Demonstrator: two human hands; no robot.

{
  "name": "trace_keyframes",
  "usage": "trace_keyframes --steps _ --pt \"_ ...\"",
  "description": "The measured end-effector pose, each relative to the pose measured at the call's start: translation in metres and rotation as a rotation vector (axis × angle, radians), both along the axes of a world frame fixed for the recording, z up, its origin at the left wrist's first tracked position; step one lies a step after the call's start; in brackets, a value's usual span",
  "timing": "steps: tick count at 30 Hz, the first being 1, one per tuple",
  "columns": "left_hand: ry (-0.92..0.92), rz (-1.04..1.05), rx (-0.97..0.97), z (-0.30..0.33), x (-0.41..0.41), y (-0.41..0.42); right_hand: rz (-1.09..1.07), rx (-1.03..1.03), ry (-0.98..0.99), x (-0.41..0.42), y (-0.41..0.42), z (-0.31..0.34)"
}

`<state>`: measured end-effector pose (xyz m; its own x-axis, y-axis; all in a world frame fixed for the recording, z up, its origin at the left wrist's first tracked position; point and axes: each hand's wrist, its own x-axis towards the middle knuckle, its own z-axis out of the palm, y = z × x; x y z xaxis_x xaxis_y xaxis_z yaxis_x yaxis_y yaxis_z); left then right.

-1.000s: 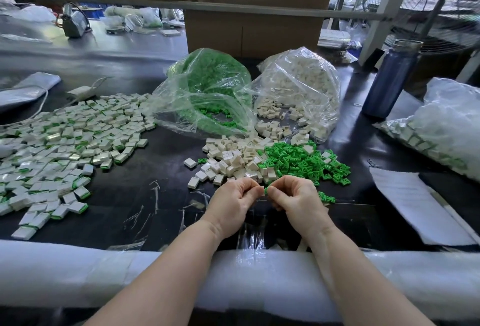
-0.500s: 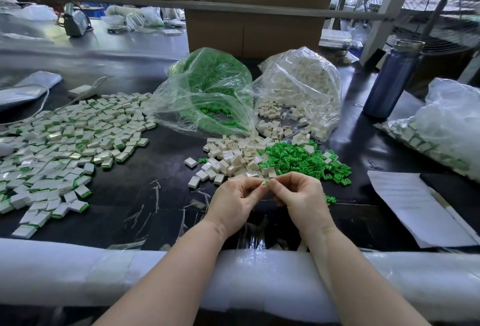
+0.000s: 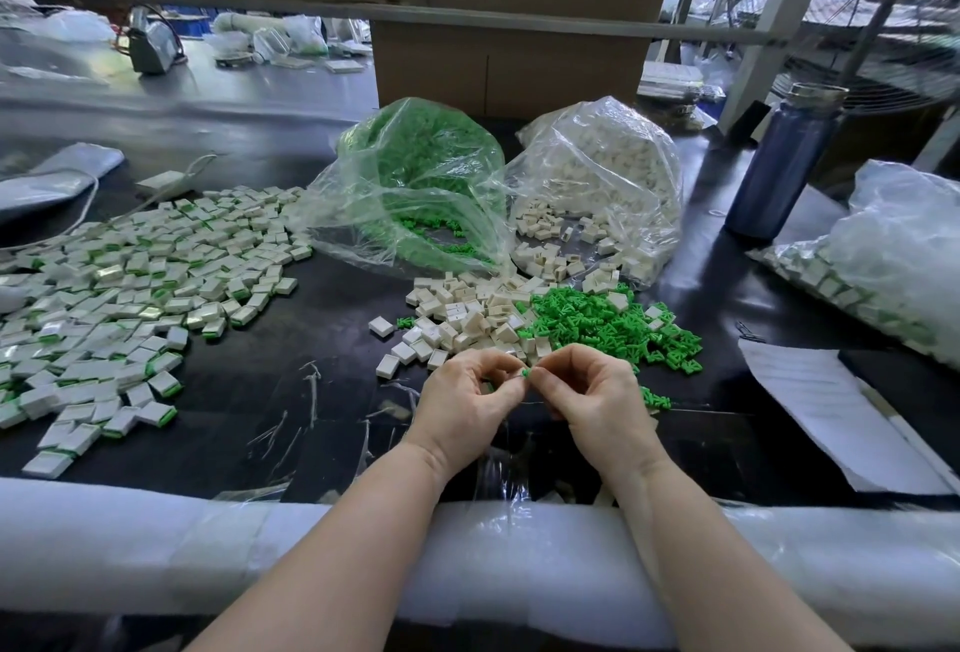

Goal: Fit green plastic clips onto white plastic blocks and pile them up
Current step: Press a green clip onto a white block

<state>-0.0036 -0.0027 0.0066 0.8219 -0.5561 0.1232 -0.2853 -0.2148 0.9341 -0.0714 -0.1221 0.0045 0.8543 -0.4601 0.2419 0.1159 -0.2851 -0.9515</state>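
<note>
From the head camera, both hands meet over the near edge of the black worktable (image 3: 291, 391), just in front of the loose parts. The left hand (image 3: 467, 407) has its fingers curled inward, thumb and forefinger pinched together toward the right hand; whether a white block sits inside that grip cannot be told, since the fingers hide it. The right hand (image 3: 592, 399) is curled too, and its fingertips pinch a small green clip (image 3: 525, 372) that shows as a speck exactly where the two hands touch. Just beyond the knuckles lies a heap of bare white blocks (image 3: 467, 313), and touching its right side a heap of loose green clips (image 3: 608, 324), a few strays lying beside the right hand. Behind these heaps two clear plastic bags lie open toward the person: the green clip bag (image 3: 415, 183) on the left, the white block bag (image 3: 602, 183) on the right, touching one another. To the far left a wide spread of finished blocks with green edges (image 3: 130, 287) covers the table. On the right stand a blue metal bottle (image 3: 779, 162), a sheet of paper (image 3: 831, 407) and another bag of assembled pieces (image 3: 883, 256). A white foam pad (image 3: 156, 547) runs along the table's near edge under both forearms. A cardboard box (image 3: 509, 64) stands behind the bags.
</note>
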Motion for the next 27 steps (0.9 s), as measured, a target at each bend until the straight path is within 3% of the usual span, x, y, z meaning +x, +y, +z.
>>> trace_keyframes --steps 7,14,20,27 --pt "0.096 -0.056 -0.092 0.0000 0.0011 0.0007 0.001 0.030 0.011 0.0000 -0.0006 0.0006" --pt "-0.015 -0.094 -0.054 0.0014 0.0017 0.0033 0.160 0.108 0.063 -0.0022 0.0028 0.0060" --pt "-0.022 -0.088 -0.039 0.0047 0.0005 0.0036 0.203 0.249 0.047 -0.0030 0.0016 0.0073" --pt "-0.010 -0.090 -0.051 0.0034 0.0008 0.0034 0.211 0.251 0.073 -0.0032 0.0020 0.0075"
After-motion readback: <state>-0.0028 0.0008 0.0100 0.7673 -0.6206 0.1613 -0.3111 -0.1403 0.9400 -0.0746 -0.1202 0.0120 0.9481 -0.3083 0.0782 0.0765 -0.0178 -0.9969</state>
